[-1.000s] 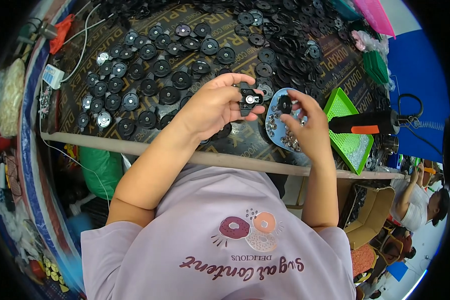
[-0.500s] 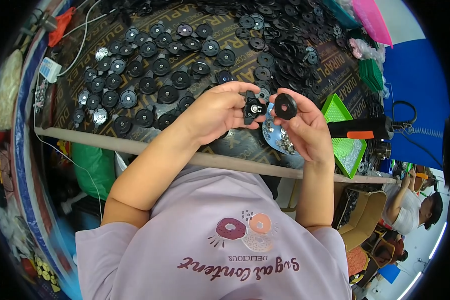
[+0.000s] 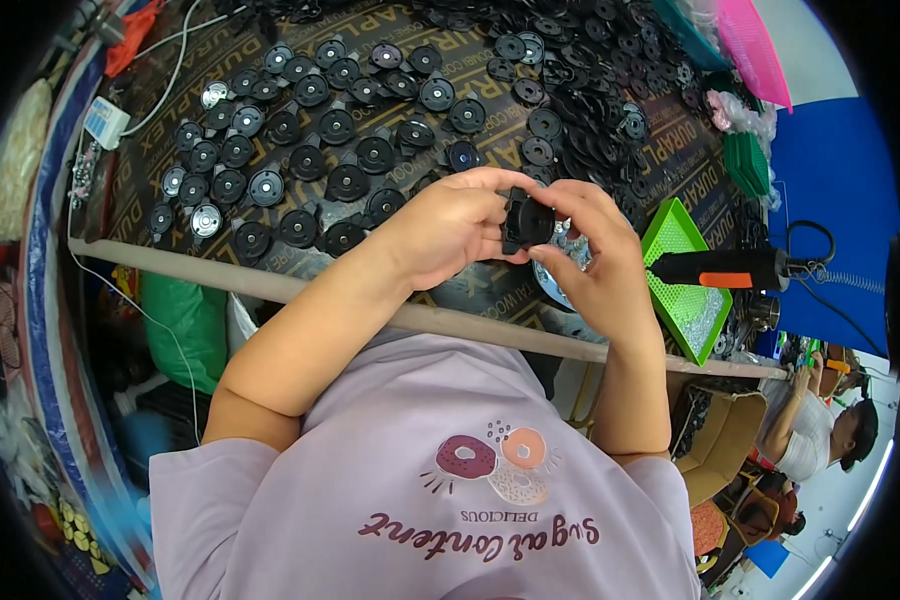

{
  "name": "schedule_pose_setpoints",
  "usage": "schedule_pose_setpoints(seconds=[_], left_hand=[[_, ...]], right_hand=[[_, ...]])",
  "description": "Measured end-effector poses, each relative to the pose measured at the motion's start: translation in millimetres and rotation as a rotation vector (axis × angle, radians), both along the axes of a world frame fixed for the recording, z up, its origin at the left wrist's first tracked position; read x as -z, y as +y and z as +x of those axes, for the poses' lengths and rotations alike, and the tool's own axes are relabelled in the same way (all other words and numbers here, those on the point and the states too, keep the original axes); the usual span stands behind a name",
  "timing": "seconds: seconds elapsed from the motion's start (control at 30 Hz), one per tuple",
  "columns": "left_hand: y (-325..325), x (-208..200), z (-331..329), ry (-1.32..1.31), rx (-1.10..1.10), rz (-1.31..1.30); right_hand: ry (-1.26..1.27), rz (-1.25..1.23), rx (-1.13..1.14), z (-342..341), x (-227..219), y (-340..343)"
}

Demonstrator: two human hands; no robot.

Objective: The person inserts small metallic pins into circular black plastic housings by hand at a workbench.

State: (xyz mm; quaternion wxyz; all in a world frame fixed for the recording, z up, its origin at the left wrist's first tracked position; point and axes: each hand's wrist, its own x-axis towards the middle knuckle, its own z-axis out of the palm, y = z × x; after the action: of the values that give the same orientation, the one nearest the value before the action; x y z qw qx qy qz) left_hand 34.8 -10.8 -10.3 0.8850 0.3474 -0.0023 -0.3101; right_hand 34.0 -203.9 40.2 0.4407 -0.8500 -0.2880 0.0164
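Over the table's near edge, my left hand (image 3: 440, 232) grips a small black plastic bracket (image 3: 511, 228) between thumb and fingers. My right hand (image 3: 610, 262) pinches a black round plastic cap (image 3: 538, 218) against it, so the two pieces touch. Fingers partly cover both, and the bracket's metal centre is hidden. Just below the right fingers, a light blue dish (image 3: 548, 284) with small metal parts is partly covered. Beyond my left hand lie several rows of black round assemblies (image 3: 348, 183) with discs on top.
A heap of loose black plastic parts (image 3: 590, 130) covers the far right of the table. To my right, a black and orange power screwdriver (image 3: 720, 268) lies across a green perforated tray (image 3: 682, 212). Another person (image 3: 808, 430) sits at far right, beyond a cardboard box (image 3: 735, 440).
My right hand has moved left and brought the round cap onto the bracket in my left hand. Half a second ago the two pieces were apart. The view has shifted slightly.
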Motion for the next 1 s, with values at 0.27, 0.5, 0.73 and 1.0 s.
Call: schedule_pose_setpoints(seconds=[0.27,0.5,0.73,1.0], left_hand=[[0.0,-9.2,-2.4,0.031,-0.043,0.002],[-7.0,-1.0,-1.5,-0.203,-0.109,0.369],[50.1,-19.4,97.1,-0.537,-0.312,0.934],[156.8,17.4,236.4,-0.630,-0.308,1.926]], right_hand=[[-0.056,-0.081,0.018,-0.6,1.6,10.5],[-0.162,-0.066,0.057,-5.1,9.7,15.6],[-0.008,-0.008,0.246,-5.7,11.5,-8.3],[-0.018,-0.445,0.258,-21.7,21.9,-38.4]])
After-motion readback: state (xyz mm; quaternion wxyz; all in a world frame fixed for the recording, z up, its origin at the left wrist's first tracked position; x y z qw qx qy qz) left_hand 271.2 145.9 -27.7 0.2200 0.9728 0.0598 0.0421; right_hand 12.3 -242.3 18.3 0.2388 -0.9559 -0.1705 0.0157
